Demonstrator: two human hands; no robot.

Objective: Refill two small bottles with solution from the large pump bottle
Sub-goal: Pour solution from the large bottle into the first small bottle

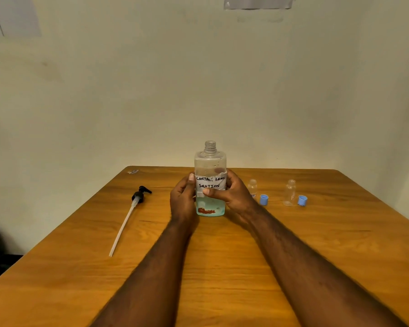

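The large clear bottle (210, 166) stands upright at the table's middle, its neck open and pale blue liquid low in its base. A white label reads "contact lens solution". My left hand (182, 201) grips its left side and my right hand (232, 194) wraps its right side, thumb across the label. The black pump head with its long white tube (128, 215) lies flat on the table to the left. Two small clear bottles (252, 187) (291, 193) stand uncapped to the right, each with a blue cap (264, 199) (302, 200) beside it.
The wooden table (222, 267) meets a plain wall at its far edge. A small scrap (133, 171) lies at the far left corner. The table's left edge drops off to a dark floor.
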